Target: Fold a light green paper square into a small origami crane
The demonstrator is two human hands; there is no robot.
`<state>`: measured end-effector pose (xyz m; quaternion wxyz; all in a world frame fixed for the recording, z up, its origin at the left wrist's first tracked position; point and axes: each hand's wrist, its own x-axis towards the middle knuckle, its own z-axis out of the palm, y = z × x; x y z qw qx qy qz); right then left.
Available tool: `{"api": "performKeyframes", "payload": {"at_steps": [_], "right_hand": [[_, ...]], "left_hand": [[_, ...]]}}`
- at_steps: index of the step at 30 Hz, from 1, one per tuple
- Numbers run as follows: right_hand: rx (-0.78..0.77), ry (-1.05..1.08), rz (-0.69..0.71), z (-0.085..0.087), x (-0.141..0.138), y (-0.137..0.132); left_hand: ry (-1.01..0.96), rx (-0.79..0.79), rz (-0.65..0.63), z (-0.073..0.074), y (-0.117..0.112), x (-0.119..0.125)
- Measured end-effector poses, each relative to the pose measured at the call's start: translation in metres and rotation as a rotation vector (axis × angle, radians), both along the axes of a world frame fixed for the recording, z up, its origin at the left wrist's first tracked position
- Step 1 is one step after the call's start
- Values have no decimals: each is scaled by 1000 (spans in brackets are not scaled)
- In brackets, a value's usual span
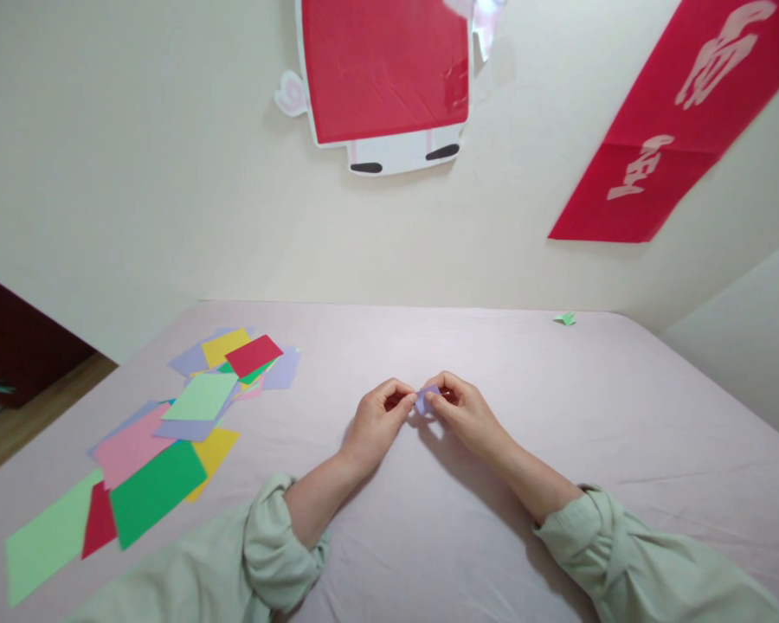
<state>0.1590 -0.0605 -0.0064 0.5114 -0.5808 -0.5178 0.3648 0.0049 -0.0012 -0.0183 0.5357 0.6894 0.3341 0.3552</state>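
A small piece of folded purple paper point(423, 401) is held between my two hands, just above the middle of the table. My left hand point(382, 420) pinches its left edge with thumb and forefinger. From the other side my right hand point(465, 410) grips the paper, the thumb lying across its front. The fingers cover much of the paper, so its full shape cannot be made out.
Loose coloured paper sheets point(158, 495) lie overlapping along the table's left side. A small folded green paper piece point(564, 319) sits near the far right edge. The pale pink cloth-covered table point(623, 407) meets a wall with red decorations point(389, 69).
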Motion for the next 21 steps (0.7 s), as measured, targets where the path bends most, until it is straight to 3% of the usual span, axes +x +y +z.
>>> {"api": "performKeyframes", "payload": {"at_steps": [5, 9, 16, 21], "right_hand": [[62, -251, -1, 0, -1, -3], [99, -391, 15, 1, -2, -5], [-4, -116, 13, -5, 0, 0], [-29, 90, -32, -12, 4, 6]], "left_hand": [[101, 206, -30, 6, -2, -2], [123, 260, -53, 10, -4, -2], [10, -39, 2, 3, 0, 3], [-27, -116, 61, 2, 3, 4]]}}
